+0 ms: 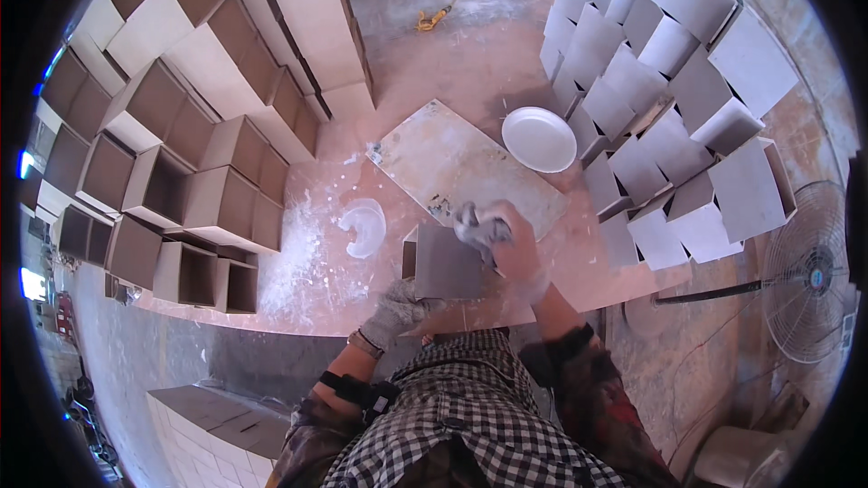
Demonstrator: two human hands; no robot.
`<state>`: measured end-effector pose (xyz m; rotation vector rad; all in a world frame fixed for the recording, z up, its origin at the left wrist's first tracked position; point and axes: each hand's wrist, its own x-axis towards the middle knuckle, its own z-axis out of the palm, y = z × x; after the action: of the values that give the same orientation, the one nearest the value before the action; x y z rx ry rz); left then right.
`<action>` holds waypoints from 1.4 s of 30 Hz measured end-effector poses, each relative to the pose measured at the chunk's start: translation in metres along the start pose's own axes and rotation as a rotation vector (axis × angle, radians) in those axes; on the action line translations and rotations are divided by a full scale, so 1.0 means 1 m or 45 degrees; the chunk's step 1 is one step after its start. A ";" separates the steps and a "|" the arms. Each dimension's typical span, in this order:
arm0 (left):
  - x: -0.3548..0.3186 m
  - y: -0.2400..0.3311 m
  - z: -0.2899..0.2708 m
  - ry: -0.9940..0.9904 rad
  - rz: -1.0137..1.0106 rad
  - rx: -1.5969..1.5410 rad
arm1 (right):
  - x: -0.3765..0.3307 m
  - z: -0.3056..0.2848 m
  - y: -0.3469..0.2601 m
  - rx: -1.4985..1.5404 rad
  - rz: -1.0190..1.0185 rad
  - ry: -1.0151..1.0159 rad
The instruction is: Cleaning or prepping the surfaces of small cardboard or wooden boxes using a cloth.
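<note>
A small open-ended box [449, 262] with a grey top face lies in front of me near the table's front edge. My left hand [396, 311], in a grey knit glove, grips its near left corner. My right hand [515, 248] is closed round a crumpled grey cloth [482, 226] at the box's far right corner. Motion blurs this hand a little, and its fingertips are partly hidden by the cloth. Just beyond the box is a worn, stained flat board [461, 163], set at an angle on the table.
Brown open boxes [244, 149] are stacked high on the left; grey-white ones [660, 158] stand on the right. A white oval plate [540, 139] sits by the board. White powder surrounds a pale curved patch [363, 228]. A yellow tool [434, 18] lies far back; a fan [809, 273] stands right.
</note>
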<state>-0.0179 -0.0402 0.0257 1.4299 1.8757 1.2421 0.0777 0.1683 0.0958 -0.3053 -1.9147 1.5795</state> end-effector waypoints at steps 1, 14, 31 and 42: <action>0.003 0.007 0.001 -0.037 -0.082 -0.099 | 0.011 0.002 0.007 -0.007 -0.005 0.008; -0.012 -0.015 0.022 0.006 -0.124 0.187 | -0.034 0.050 -0.009 -0.348 -0.267 -0.290; -0.003 0.039 -0.051 0.118 -0.112 0.331 | -0.079 -0.040 -0.008 -0.336 -0.024 0.044; -0.050 0.076 -0.101 0.421 0.144 -0.082 | -0.048 -0.010 -0.027 0.341 0.170 0.238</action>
<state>-0.0426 -0.1206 0.1325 1.3789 1.9625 1.6644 0.1269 0.1435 0.1064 -0.4554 -1.5482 1.8030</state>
